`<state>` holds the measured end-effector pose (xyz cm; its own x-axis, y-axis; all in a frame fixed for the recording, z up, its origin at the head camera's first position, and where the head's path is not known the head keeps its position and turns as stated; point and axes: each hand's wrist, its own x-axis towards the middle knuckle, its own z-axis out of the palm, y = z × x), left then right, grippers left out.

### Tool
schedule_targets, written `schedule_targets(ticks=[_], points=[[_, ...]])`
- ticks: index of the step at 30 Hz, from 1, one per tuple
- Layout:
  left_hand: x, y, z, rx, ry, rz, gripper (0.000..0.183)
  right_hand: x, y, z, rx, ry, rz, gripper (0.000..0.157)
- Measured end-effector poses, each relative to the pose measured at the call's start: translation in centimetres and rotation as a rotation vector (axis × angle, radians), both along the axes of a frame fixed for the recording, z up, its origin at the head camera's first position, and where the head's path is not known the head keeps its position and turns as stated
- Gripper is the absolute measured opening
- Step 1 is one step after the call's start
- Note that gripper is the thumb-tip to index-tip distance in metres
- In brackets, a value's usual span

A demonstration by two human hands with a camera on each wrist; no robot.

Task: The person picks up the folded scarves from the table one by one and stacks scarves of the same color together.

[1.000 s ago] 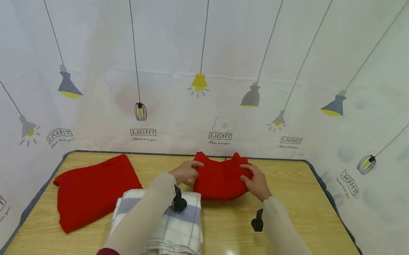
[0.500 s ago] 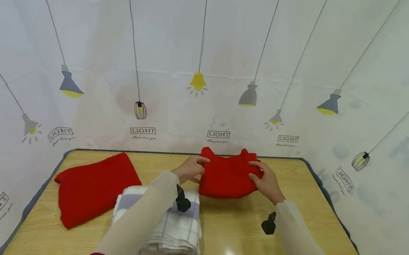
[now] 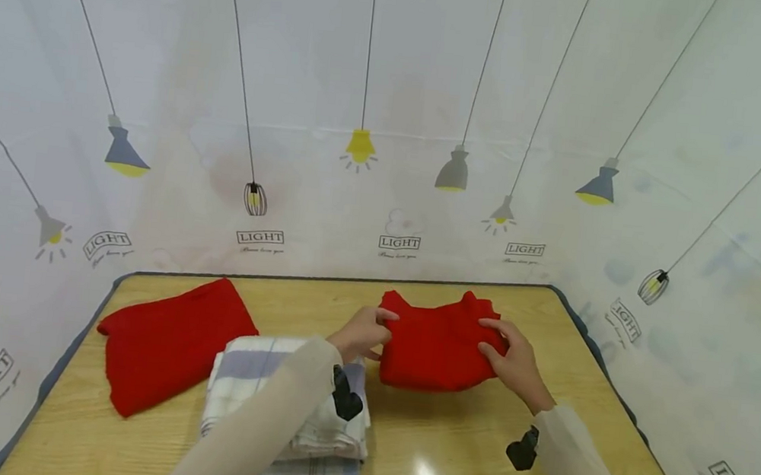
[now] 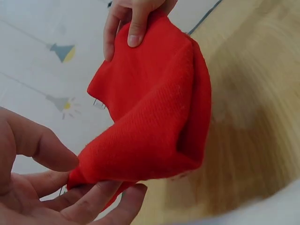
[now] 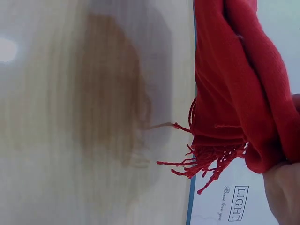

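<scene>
Between my two hands hangs a folded red scarf (image 3: 438, 350), raised off the table. Its twisted fringe (image 5: 206, 161) dangles from one end in the right wrist view. My left hand (image 3: 364, 333) pinches the left edge, thumb on top and fingers (image 4: 84, 201) underneath. On the opposite edge my right hand (image 3: 516, 364) grips the cloth, its thumb (image 4: 136, 33) lying on the near face. Thick layered folds show along the lower side in the left wrist view. Most of the right hand is hidden behind the scarf in the right wrist view.
A second red folded cloth (image 3: 171, 340) lies at the table's left. Beside it, partly under my left forearm, is a stack of white and blue checked cloths (image 3: 251, 366). The wooden table (image 3: 580, 455) ends at a wall sheet (image 3: 314, 208) printed with lamps.
Both hands have shifted to the right with the scarf, away from the checked stack. They rose slightly, then came lower again. The other cloths stay in place.
</scene>
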<state>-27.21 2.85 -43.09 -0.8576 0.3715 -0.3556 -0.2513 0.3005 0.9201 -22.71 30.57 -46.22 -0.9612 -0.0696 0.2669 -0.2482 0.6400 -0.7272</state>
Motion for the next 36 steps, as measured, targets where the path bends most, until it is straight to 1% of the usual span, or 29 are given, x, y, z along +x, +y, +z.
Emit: schedule_targets(ticks=[3, 6, 8, 11, 14, 15, 17, 18, 21, 24, 26, 30, 33, 35, 36], points=[[1.3, 0.5, -0.5, -0.003, 0.022, -0.008, 0.052, 1.3, 0.5, -0.5, 0.014, 0.015, -0.004, 0.037], [2.4, 0.8, -0.8, -0.004, 0.046, 0.003, 0.049, 2.4, 0.9, -1.0, 0.032, 0.047, -0.012, 0.037], [3.1, 1.1, -0.9, -0.005, 0.043, 0.018, 0.047, 3.1, 1.0, -1.4, 0.042, 0.057, -0.022, 0.037], [3.9, 1.6, -1.2, -0.034, 0.019, 0.01, 0.045, 3.9, 1.4, -2.2, 0.058, 0.047, -0.031, 0.037], [4.6, 2.1, -1.6, -0.077, -0.013, -0.036, 0.013, 4.3, 1.7, -3.2, 0.081, 0.02, -0.031, 0.037], [4.8, 2.3, -1.7, -0.094, -0.019, -0.05, 0.013, 4.4, 1.9, -3.6, 0.088, 0.01, -0.033, 0.037], [5.0, 2.5, -2.0, -0.111, -0.027, -0.063, 0.03, 4.6, 2.1, -4.1, 0.088, -0.013, -0.034, 0.038], [5.1, 2.7, -2.2, -0.12, -0.026, -0.066, 0.035, 4.6, 2.2, -4.3, 0.086, -0.026, -0.034, 0.038], [5.3, 2.9, -2.6, -0.131, -0.016, -0.05, 0.038, 4.7, 2.5, -4.5, 0.065, -0.043, -0.032, 0.038], [5.5, 3.2, -3.0, -0.163, 0.01, -0.049, 0.039, 4.8, 2.6, -4.6, 0.07, -0.027, -0.02, 0.037], [5.7, 3.4, -3.3, -0.19, 0.022, -0.057, 0.036, 4.9, 2.7, -4.6, 0.084, -0.014, -0.02, 0.037], [6.0, 3.6, -3.7, -0.225, 0.021, -0.059, 0.007, 5.0, 2.9, -4.8, 0.107, -0.015, -0.031, 0.037], [6.4, 3.7, -4.1, -0.213, 0.007, -0.041, 0.048, 5.1, 3.0, -4.9, 0.105, -0.028, -0.031, 0.038], [6.6, 3.8, -4.3, -0.21, 0.008, -0.041, 0.058, 5.2, 3.0, -4.9, 0.099, -0.044, -0.03, 0.038], [6.7, 3.9, -4.5, -0.216, 0.009, -0.046, 0.058, 5.3, 3.0, -4.9, 0.097, -0.058, -0.032, 0.037]])
